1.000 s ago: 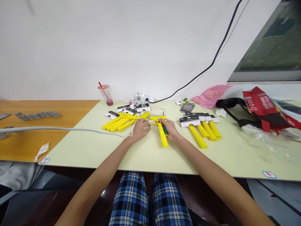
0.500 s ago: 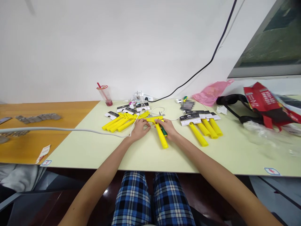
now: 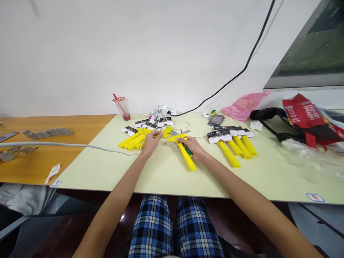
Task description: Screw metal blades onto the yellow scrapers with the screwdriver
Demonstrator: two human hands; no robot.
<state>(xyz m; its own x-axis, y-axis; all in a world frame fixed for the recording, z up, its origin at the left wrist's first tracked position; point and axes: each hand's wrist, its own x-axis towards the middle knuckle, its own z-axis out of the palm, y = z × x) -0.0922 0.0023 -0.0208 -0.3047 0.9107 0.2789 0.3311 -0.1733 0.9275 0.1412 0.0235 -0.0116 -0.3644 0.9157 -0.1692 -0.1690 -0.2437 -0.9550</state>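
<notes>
My right hand (image 3: 192, 147) is closed on a yellow T-shaped scraper (image 3: 186, 156), whose handle slants down toward me. A green-handled tool (image 3: 189, 150), probably a screwdriver, is in the same hand, partly hidden beneath the scraper. A thin grey metal strip (image 3: 183, 133) shows along the far side of the scraper head. To its left, my left hand (image 3: 151, 142) pinches with thumb and fingertips; anything between them is too small to make out. It is beside a pile of yellow scrapers (image 3: 133, 140). Small metal bits (image 3: 167, 144) lie on the table between my hands.
Carded yellow scrapers (image 3: 228, 153) lie to the right. Black-and-white header cards (image 3: 149, 125), a power strip (image 3: 169, 110) and white cables are behind. A cup with a straw (image 3: 123, 109) stands back left. A pink bag (image 3: 245, 106) and red package (image 3: 305, 114) lie right.
My left hand has moved left, away from the scraper head, toward the yellow pile. The grey metal strip behind the head now shows more. My right hand keeps its hold.
</notes>
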